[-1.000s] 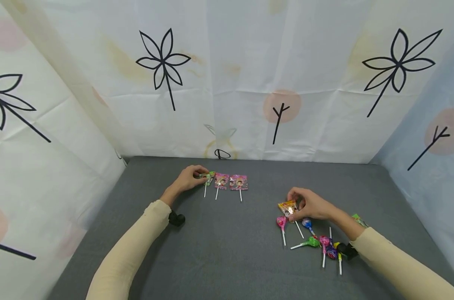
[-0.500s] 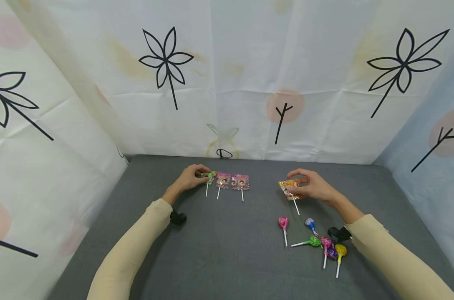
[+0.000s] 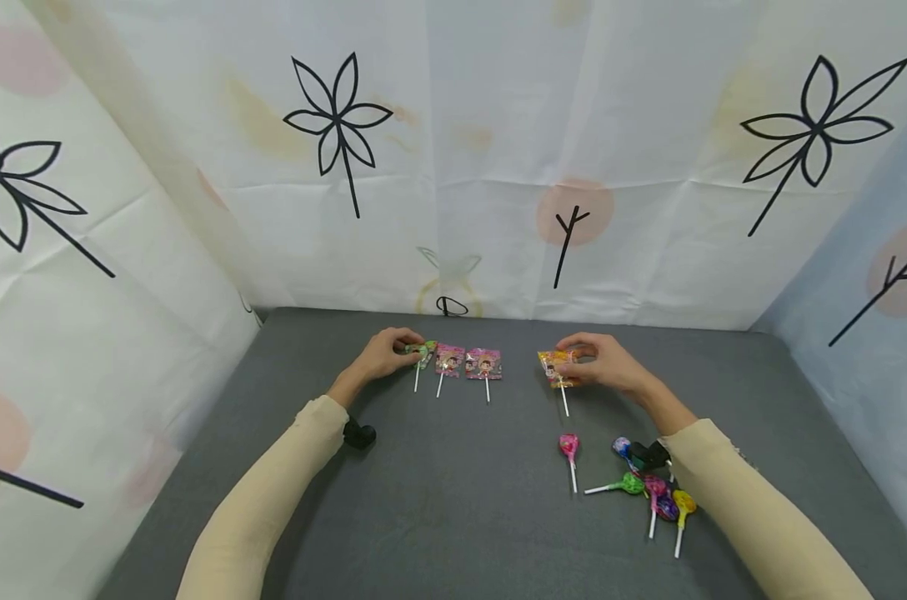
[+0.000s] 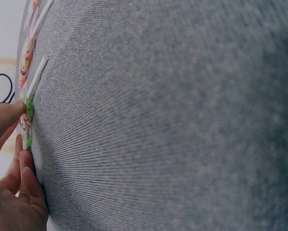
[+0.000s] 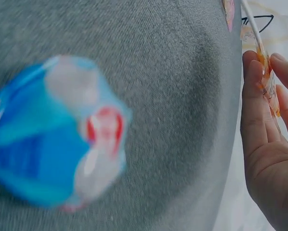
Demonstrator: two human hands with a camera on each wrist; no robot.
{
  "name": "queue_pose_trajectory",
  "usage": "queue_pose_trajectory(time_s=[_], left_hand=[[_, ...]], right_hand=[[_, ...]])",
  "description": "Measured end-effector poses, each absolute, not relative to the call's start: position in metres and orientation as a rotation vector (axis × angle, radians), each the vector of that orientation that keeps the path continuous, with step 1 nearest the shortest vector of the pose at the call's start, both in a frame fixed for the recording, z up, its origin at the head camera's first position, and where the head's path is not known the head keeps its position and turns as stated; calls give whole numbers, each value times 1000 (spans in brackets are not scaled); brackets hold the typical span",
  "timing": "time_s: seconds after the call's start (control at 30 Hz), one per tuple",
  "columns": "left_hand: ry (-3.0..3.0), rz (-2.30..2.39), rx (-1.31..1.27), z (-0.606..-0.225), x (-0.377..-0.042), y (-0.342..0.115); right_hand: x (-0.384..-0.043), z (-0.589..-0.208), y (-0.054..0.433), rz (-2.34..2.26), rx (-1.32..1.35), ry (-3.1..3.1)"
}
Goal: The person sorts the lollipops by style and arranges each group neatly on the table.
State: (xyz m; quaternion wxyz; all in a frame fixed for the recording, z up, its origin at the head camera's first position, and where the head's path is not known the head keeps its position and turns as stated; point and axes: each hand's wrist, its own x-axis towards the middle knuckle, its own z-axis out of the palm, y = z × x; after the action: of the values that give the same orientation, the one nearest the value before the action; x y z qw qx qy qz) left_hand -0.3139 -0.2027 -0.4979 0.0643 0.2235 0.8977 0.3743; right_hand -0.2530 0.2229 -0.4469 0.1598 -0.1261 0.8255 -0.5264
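At the back of the grey table, my left hand [image 3: 384, 355] pinches the wrapper of a green lollipop [image 3: 428, 351]. The left wrist view shows the thumb on the green wrapper [image 4: 29, 109], its white stick pointing away from the hand. Just right of it lie two pink flat-wrapped lollipops [image 3: 449, 360], sticks toward me. My right hand [image 3: 607, 364] holds an orange-yellow flat-wrapped lollipop [image 3: 551, 363] a short way right of that row. In the right wrist view the orange wrapper [image 5: 267, 86] sits between thumb and fingers.
Round lollipops lie front right: a pink one [image 3: 569, 445] apart, then a green one [image 3: 633, 482], a yellow one [image 3: 683, 502] and several others bunched below my right forearm. A blue one [image 5: 43, 134] looms close in the right wrist view. White patterned cloth [image 3: 491, 167] surrounds the table.
My right hand has carried the orange-yellow lollipop from beside the bunched lollipops to the back, then left toward the row. My left hand has stayed at the green lollipop.
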Motion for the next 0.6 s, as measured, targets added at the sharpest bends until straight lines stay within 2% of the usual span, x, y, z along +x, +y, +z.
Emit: queue_pose_trajectory(time_s=[0.6], left_hand=[[2722,1114,658,-497,-313,-200]], right_hand=[[-274,-470,187,-1529,-356,2348]])
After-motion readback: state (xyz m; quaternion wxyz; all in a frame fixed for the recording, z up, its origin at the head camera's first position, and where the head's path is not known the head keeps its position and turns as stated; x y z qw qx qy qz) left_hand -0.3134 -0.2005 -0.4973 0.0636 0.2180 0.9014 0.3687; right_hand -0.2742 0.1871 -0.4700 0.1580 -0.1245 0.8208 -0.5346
